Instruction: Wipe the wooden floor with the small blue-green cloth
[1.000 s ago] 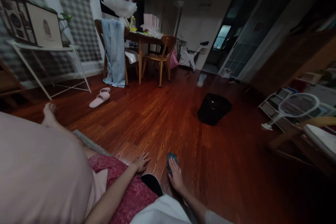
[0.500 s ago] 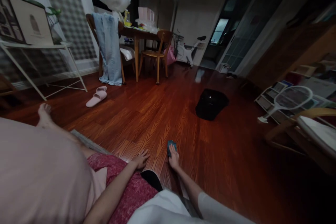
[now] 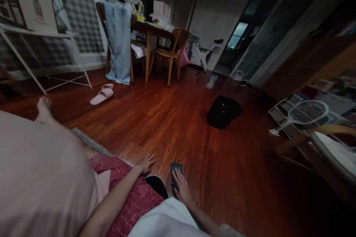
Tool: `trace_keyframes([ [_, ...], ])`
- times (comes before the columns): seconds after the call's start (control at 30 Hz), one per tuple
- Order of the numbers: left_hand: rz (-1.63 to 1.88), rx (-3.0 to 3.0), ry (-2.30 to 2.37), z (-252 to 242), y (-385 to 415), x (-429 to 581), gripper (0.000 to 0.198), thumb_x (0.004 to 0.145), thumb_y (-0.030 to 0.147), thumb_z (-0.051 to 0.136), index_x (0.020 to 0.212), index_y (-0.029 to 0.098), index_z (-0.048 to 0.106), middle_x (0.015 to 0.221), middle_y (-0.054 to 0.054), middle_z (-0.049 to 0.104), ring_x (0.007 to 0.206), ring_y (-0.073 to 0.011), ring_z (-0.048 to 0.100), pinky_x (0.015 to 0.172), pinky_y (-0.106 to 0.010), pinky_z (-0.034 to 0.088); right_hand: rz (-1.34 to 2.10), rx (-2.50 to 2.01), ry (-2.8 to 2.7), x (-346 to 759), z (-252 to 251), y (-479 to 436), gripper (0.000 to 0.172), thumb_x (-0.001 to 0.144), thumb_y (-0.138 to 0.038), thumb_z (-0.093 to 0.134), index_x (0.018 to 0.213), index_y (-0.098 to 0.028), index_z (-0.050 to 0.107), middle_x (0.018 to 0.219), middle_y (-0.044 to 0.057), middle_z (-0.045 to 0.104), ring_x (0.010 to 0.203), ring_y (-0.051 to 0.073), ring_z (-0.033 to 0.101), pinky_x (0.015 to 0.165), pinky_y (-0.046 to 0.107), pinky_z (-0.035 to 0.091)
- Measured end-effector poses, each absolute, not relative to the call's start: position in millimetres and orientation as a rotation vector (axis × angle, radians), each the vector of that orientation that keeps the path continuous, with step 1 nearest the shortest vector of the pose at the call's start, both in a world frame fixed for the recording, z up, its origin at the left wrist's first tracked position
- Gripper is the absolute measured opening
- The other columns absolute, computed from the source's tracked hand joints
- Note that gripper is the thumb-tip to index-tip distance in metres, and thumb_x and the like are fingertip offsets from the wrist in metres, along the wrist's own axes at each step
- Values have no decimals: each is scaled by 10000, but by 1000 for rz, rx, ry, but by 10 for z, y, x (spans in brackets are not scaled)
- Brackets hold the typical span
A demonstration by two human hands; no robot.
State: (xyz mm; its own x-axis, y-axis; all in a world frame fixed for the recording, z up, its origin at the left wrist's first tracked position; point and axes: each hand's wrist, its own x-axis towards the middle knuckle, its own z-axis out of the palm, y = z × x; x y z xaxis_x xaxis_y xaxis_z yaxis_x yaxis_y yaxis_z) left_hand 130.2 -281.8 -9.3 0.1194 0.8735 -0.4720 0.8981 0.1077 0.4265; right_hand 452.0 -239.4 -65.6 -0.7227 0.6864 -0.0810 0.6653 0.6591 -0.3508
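Note:
On the wooden floor, a small dark teal folded cloth point(image 3: 177, 168) lies under my right hand point(image 3: 181, 187). That hand's fingers extend over the cloth's top and hold it against the boards. Part of the cloth is hidden beneath the palm. To its left, my left hand point(image 3: 147, 163) rests on the floor with its fingers apart and nothing in them. Close by my left hand are the red patterned fabric point(image 3: 133, 200) over my lap and a dark rounded edge point(image 3: 157, 185).
A black bin point(image 3: 224, 112) stands ahead on the right. Pink slippers point(image 3: 102, 94) lie front left, near a white-legged table point(image 3: 63, 35). Chairs, one a wooden chair point(image 3: 169, 53), stand farther back. On the right, a white racket point(image 3: 307, 112) leans by a shelf.
My right hand has drawn the cloth back toward my body and slightly left. My left hand stays on the floor. The camera view has tilted and shifted a little.

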Motion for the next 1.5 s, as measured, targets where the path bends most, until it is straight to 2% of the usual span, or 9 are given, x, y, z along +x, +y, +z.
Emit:
trace_keyframes([
  [0.13,-60,1726,1728,-72,-2823,1306,800,824,302,602,1575,290,327,1698,-56,103,1549,-318,35,1228,-557,187,463,-1258,-2792,4390,-572,-2290,828,810,-129,477,1596,-290,271,1683,-2,220,1552,182,152,1238,391,214],
  [0.3,-105,1745,1728,14,-2824,1321,821,815,246,616,1580,211,321,1691,-109,84,1547,-323,43,1238,-509,185,425,-1513,-2631,3754,-262,-1660,712,873,-168,442,1577,-166,336,1651,94,294,1534,225,234,1217,405,248],
  [0.4,-127,1746,1742,68,-2829,1328,824,813,239,612,1583,223,317,1690,-104,98,1546,-323,59,1235,-530,190,451,-1584,-2601,3503,-116,-1396,690,875,-167,438,1561,-144,369,1635,116,323,1524,249,265,1208,428,267],
  [0.53,-157,1729,1737,85,-2826,1329,824,819,261,612,1584,256,308,1693,-84,76,1545,-330,71,1221,-575,199,449,-1543,-2644,3557,-109,-1425,710,840,-141,459,1547,-145,401,1625,107,346,1517,251,281,1210,417,273],
  [0.73,-104,1741,1740,86,-2844,1334,774,846,266,608,1571,251,339,1689,-106,105,1544,-327,83,1223,-559,197,552,-1431,-2825,4100,-256,-2116,789,812,-139,473,1584,-203,320,1674,11,233,1547,195,176,1239,352,215],
  [0.9,-116,1732,1738,102,-2858,1344,766,859,261,595,1577,231,328,1692,-109,100,1547,-328,65,1235,-543,168,616,-1398,-2824,4276,-264,-2496,808,799,-132,482,1584,-230,316,1674,0,229,1549,190,168,1244,373,203],
  [1.2,-121,1714,1737,50,-2860,1334,833,828,361,615,1590,266,293,1694,-91,69,1545,-360,48,1208,-615,169,593,-1388,-2783,3544,-124,-1517,674,908,-215,488,1566,-278,355,1647,73,316,1524,222,262,1180,443,298],
  [1.37,-113,1658,1737,106,-2871,1368,879,806,407,630,1594,227,285,1692,-109,25,1545,-350,-2,1225,-574,103,590,-1404,-2777,3197,-80,-1076,668,921,-222,499,1571,-247,345,1652,101,296,1527,238,254,1177,450,299],
  [1.5,-88,1586,1700,128,-2865,1397,960,782,507,639,1608,234,233,1689,-99,-67,1536,-345,-97,1220,-582,6,587,-1360,-2826,3341,-138,-1121,669,927,-225,492,1576,-234,333,1662,90,273,1531,226,240,1199,424,274],
])
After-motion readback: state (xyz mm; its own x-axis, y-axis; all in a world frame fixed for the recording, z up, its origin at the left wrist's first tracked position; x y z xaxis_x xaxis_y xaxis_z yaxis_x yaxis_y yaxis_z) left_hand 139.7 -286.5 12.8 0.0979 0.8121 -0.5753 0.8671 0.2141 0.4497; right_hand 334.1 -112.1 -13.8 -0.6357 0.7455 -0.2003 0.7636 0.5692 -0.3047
